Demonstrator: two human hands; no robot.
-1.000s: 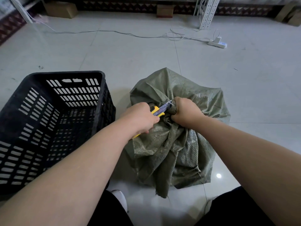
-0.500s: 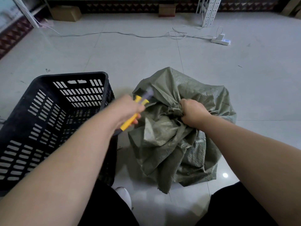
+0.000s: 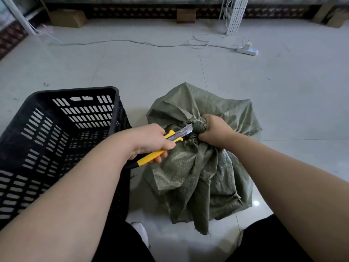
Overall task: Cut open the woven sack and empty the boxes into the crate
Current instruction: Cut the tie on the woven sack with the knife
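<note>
A green woven sack (image 3: 204,167) lies on the tiled floor, its neck bunched and tied with a pale string. My right hand (image 3: 213,130) grips that bunched neck. My left hand (image 3: 149,141) holds a yellow utility knife (image 3: 166,143) with the blade out, its tip touching the neck just below the tie. A black slotted plastic crate (image 3: 62,137) stands to the left of the sack, with nothing seen inside. The sack's contents are hidden.
A white cable (image 3: 122,42) runs across the floor to a power strip (image 3: 247,51) at the back right. Cardboard boxes (image 3: 68,17) and a white perforated post (image 3: 235,14) stand along the far wall. My shoe (image 3: 140,233) shows below the crate.
My left hand had swung the knife away to the left; now it has brought the blade back against the sack's neck. My right hand has kept its grip on the neck.
</note>
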